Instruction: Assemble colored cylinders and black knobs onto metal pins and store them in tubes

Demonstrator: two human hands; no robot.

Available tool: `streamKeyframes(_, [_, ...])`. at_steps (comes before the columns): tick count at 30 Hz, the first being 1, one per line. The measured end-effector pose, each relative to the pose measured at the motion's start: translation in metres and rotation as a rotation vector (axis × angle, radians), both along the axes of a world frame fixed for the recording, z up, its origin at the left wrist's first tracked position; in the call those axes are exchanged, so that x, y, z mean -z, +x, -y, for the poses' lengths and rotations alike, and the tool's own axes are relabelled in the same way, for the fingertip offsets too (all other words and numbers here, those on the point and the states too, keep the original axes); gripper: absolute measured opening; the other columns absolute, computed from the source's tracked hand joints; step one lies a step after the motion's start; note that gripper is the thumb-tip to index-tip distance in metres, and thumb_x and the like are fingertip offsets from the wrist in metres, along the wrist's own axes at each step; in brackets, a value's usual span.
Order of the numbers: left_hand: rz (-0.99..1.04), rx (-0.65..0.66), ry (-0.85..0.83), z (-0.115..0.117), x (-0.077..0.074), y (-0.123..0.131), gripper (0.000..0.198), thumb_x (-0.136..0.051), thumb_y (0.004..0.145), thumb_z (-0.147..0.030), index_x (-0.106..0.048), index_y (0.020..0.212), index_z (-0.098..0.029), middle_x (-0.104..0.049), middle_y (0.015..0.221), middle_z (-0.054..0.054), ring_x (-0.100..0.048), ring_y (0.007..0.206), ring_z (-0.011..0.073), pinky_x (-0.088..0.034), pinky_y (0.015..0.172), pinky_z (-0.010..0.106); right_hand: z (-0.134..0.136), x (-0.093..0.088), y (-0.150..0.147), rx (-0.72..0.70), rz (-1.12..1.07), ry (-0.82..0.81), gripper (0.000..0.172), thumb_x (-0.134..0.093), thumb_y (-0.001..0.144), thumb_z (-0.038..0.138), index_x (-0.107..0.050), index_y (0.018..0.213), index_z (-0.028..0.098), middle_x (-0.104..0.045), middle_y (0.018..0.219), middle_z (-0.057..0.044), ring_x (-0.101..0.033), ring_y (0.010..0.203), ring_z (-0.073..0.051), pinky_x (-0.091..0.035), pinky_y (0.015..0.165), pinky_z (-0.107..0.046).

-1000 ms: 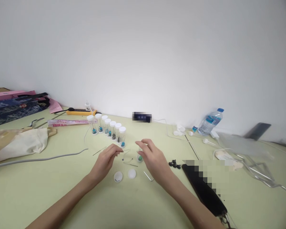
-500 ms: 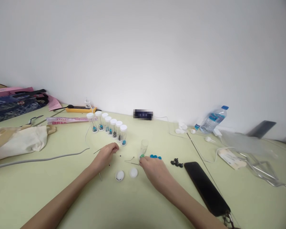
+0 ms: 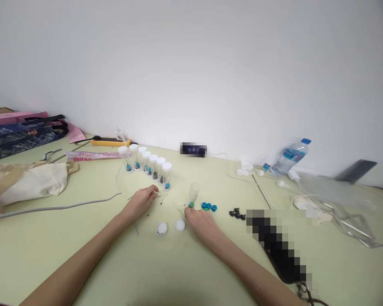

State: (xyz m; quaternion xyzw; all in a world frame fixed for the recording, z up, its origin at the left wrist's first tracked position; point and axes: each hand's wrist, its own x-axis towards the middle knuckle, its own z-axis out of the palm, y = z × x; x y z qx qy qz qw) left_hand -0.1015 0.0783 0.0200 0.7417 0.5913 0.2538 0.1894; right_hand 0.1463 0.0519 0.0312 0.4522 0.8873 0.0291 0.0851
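My left hand (image 3: 142, 202) rests low over the table, its fingers pinched together. A thin bent wire (image 3: 164, 196) juts out from its fingertips. My right hand (image 3: 202, 224) is also closed in a pinch, with another thin wire (image 3: 178, 208) at its fingertips. Just behind that hand stands an uncapped clear tube (image 3: 194, 192) with a green bead (image 3: 191, 205) at its bottom. Two white caps, one left (image 3: 161, 228) with dark bits in it and one right (image 3: 179, 225), lie between my hands. Blue beads (image 3: 208, 206) sit right of the tube.
Several white-capped tubes (image 3: 153, 163) stand in a row behind my left hand. Black knobs (image 3: 237, 213) and a blurred-out phone (image 3: 277, 250) lie on the right. A water bottle (image 3: 290, 157) leans by the wall. A grey cable (image 3: 67, 207) and cloth bag (image 3: 47, 180) are at left.
A thin wire now shows at my left fingertips. The wire at my right fingertips has changed angle, its free end pointing farther back. The tube still stands behind my right hand.
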Motion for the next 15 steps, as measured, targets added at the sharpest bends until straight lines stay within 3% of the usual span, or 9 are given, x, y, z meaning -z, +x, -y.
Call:
streamKeyframes(7, [-0.015,-0.032,-0.024,-0.006,-0.017,-0.017,0.019,-0.037,0.083,-0.024,-0.056,0.082,-0.021,-0.066,0.084,0.004,-0.060,0.075,0.0212,-0.042,0.067,0.030,0.005,0.000,0.000,-0.055,-0.031,0.030,0.027,-0.047,0.084,0.000,-0.050,0.105,0.016,-0.067,0.090,-0.009,-0.066,0.075,-0.019,-0.040,0.055,-0.023])
streamKeyframes(15, [-0.112,-0.022,-0.127,-0.003,-0.008,-0.018,0.010,-0.057,0.072,-0.029,-0.051,0.071,-0.021,-0.061,0.075,0.003,-0.055,0.069,0.0204,-0.035,0.056,0.028,0.005,-0.001,0.003,-0.094,-0.021,0.036,0.052,-0.045,0.085,0.003,-0.038,0.132,0.023,-0.065,0.089,-0.006,-0.064,0.068,-0.018,-0.037,0.052,-0.024])
